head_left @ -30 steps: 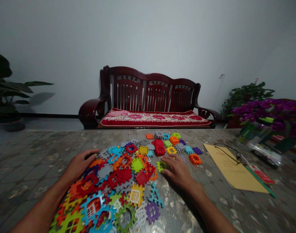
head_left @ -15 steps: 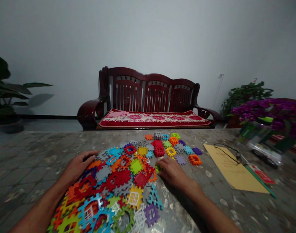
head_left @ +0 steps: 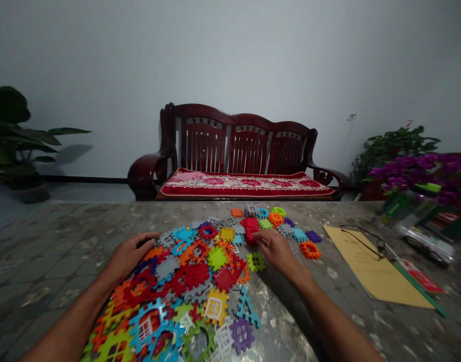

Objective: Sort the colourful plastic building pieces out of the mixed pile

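A heap of colourful flat interlocking plastic tiles (head_left: 193, 281) covers the stone-patterned table (head_left: 57, 251) in front of me. My left hand (head_left: 128, 255) lies flat on the heap's left edge, fingers stretched out, holding nothing. My right hand (head_left: 278, 249) reaches over the far tiles with its fingertips at a red tile (head_left: 249, 232); whether it grips it I cannot make out. A lime green tile (head_left: 256, 261) lies just left of that hand. An orange tile (head_left: 309, 249) sits to its right.
A yellow envelope (head_left: 370, 269) with glasses (head_left: 366, 236) on it lies at the right, with a green pencil (head_left: 419, 290) beside it. Purple flowers (head_left: 423, 171) stand at the far right. A wooden bench (head_left: 238, 156) with a red cushion and potted plants (head_left: 11, 136) stand behind the table.
My right hand has moved forward from the lime green tile to the red tile, leaving the green one on the table. The left hand has stayed put.
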`<state>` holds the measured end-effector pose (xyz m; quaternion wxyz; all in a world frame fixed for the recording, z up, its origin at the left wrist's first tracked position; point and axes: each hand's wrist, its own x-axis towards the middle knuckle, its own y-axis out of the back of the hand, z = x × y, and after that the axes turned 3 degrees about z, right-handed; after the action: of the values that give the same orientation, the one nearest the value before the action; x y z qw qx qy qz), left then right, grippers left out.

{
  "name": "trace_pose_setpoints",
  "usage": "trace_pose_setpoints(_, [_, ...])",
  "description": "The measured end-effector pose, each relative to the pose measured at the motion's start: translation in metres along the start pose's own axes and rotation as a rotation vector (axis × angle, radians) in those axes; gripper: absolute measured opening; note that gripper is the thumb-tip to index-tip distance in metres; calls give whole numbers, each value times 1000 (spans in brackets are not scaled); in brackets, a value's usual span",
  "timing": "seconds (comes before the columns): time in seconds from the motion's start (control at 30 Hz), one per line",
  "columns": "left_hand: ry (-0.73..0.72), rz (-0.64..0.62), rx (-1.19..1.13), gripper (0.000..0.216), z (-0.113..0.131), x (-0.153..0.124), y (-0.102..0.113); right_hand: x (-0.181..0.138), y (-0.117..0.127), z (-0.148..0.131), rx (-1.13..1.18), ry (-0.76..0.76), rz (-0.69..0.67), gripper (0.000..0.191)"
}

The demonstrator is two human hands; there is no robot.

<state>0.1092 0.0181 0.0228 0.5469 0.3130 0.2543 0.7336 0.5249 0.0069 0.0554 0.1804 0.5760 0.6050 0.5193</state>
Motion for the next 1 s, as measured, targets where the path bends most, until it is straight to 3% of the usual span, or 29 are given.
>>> trace_pose_setpoints(0.17, [3, -20, -23, 45, -5, 2, -3, 53, -12, 5, -116, 16, 4, 42])
trace_pose_setpoints(0.33, [9, -14, -31, 46, -6, 1, -3, 95, -23, 0, -399, 7, -133, 41])
trace_pose_setpoints(0.5, [9, 1, -57, 45, 0, -2, 0, 127, -42, -2, -462, 51, -219, 43])
trace_pose_setpoints(0.77, [26, 3, -62, 43, 0, -1, 2, 145, -70, 1, -530, 67, -314, 36])
trace_pose_setpoints(1.0, [-21, 4, -75, 44, -7, 1, -1, 140, -59, 0, -447, 89, -295, 40])
